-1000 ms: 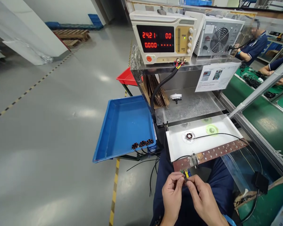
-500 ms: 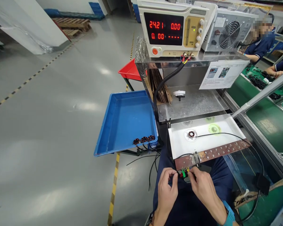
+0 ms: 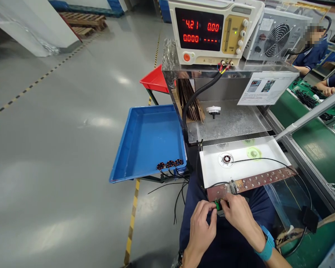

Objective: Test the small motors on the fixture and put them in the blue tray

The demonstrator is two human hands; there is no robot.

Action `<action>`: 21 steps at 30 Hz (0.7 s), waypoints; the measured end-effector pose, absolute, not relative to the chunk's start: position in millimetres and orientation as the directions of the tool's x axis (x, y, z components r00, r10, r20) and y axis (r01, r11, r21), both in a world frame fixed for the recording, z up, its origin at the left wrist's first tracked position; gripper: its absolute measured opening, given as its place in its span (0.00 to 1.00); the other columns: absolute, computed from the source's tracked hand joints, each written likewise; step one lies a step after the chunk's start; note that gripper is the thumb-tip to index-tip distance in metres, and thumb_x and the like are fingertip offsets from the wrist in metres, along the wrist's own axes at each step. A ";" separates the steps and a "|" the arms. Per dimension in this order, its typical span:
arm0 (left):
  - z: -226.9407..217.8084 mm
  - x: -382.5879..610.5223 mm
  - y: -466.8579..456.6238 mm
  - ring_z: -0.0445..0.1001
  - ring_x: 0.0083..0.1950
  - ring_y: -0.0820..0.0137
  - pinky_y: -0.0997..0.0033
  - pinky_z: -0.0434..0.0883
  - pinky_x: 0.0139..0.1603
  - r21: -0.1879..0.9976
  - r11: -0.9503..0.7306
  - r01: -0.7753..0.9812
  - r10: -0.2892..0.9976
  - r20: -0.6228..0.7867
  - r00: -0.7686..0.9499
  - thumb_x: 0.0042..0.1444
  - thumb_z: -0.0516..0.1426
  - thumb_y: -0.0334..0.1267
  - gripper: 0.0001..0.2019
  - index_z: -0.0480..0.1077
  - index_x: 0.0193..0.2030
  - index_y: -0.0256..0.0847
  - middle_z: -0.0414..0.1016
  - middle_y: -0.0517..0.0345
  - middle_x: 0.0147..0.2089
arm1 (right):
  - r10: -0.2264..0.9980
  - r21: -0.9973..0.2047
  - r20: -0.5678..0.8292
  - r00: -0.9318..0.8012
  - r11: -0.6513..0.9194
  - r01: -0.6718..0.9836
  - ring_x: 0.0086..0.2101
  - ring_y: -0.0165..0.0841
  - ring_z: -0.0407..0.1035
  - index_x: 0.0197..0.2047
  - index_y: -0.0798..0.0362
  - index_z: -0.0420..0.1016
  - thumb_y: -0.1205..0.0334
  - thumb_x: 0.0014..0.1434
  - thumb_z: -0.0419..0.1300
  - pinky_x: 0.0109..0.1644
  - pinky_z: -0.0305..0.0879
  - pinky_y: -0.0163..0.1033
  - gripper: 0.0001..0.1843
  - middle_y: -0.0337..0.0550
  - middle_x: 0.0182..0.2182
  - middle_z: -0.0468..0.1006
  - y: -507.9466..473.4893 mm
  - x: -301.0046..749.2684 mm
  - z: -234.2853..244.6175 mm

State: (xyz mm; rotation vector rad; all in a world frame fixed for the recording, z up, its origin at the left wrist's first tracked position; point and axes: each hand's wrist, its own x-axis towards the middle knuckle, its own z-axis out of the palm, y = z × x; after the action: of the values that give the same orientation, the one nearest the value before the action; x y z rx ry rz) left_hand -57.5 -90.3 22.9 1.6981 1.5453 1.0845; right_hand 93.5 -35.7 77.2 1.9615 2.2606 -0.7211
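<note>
Both hands — left hand [image 3: 202, 223], right hand [image 3: 237, 216] — pinch the green connector [image 3: 217, 205]; the power supply [image 3: 212, 31] reads "0.000".

The right hand [image 3: 238, 216] and left hand [image 3: 203, 227] are covering most of the green connector [image 3: 217, 204] at the near edge of the brown strip [image 3: 251, 183], so how the fingers are gripping it is not showing. The first digit on the power supply display [image 3: 198, 29] is failing to show. The top edge is cutting off the power supply. A co-worker's face at the top right corner is blurring out. The bottom edge is cropping both forearms.
</note>
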 end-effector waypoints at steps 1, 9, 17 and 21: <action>22.7 -56.7 -90.4 0.74 0.43 0.65 0.64 0.73 0.43 0.843 -0.149 0.517 0.986 0.168 0.011 0.69 0.51 0.34 0.07 0.71 0.45 0.42 0.73 0.53 0.41 | 0.917 -0.290 -0.345 -0.200 0.099 0.952 0.33 0.36 0.78 0.34 0.54 0.76 0.64 0.69 0.52 0.32 0.44 0.40 0.14 0.48 0.31 0.83 -34.6 92.7 78.4; 22.3 -49.4 -90.7 0.73 0.44 0.61 0.58 0.75 0.44 0.714 -0.209 0.669 0.978 0.151 0.144 0.65 0.50 0.28 0.13 0.71 0.53 0.39 0.73 0.51 0.42 | 0.914 -0.227 -0.337 -0.227 0.155 0.961 0.32 0.38 0.78 0.35 0.55 0.77 0.67 0.67 0.52 0.31 0.45 0.40 0.13 0.49 0.30 0.82 -28.8 86.0 82.4; 0.6 -49.9 -92.8 0.73 0.44 0.59 0.60 0.75 0.44 0.650 -0.262 0.713 0.964 0.202 0.171 0.59 0.50 0.25 0.18 0.72 0.54 0.40 0.74 0.49 0.42 | 0.925 -0.259 -0.302 -0.229 0.151 0.954 0.33 0.40 0.78 0.36 0.55 0.78 0.69 0.66 0.51 0.31 0.48 0.40 0.14 0.49 0.31 0.82 -30.9 85.5 74.5; -21.7 -47.2 -92.8 0.74 0.42 0.60 0.62 0.75 0.44 0.628 -0.271 0.730 0.954 0.277 0.116 0.55 0.51 0.23 0.19 0.73 0.50 0.41 0.74 0.50 0.41 | 0.933 -0.267 -0.292 -0.212 0.133 0.955 0.35 0.41 0.78 0.37 0.54 0.79 0.70 0.65 0.51 0.32 0.51 0.39 0.14 0.50 0.32 0.82 -32.6 84.1 71.5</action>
State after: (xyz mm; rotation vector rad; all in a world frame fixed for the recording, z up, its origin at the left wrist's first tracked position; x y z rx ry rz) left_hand -47.2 -92.8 -21.7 2.0641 1.6439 0.9281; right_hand 84.1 -32.6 71.5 1.9366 2.3228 -0.6178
